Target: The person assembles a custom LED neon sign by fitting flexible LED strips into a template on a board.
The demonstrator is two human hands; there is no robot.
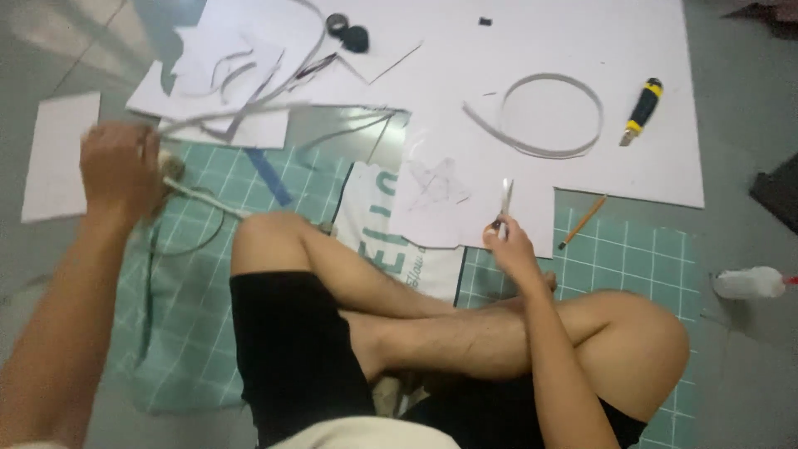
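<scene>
Floor [50,50] of grey fills the edges of the view, and a person sits on it with legs crossed. Over the floor lies a green cutting mat [183,333] with white grid lines, and the knees rest on it. A big white sheet [532,41] covers the top of the view, from about 11 o'clock round to 2 o'clock. A smaller white card [58,154] lies alone at 9 o'clock. A pile of cut paper scraps [224,83] sits at 11 o'clock, with long thin strips curling off it. On the big sheet, at 1 o'clock, a thin strip is bent into a paper ring [553,116]. A star drawing [436,185] shows faintly on the paper near the middle. The left hand [120,170] is up at 9 o'clock, closed in a fist around some thin strips and a light stick-like thing, but it is blurry and I cannot tell just what it is. The right hand [509,243] is near the middle, a bit toward 3 o'clock, with its fingers pinched on small scissors [505,202]. The scissors poke up out of the hand toward 12 o'clock, and their tips lie over the white paper just beside the star. A white glue bottle [748,283] with a red tip lies at 3 o'clock, well apart from both hands. A yellow and black cutter knife [642,111] lies at 2 o'clock. An orange pencil [583,221] lies on the mat near the right hand. A dark tape roll [347,32] sits at 12 o'clock.
</scene>
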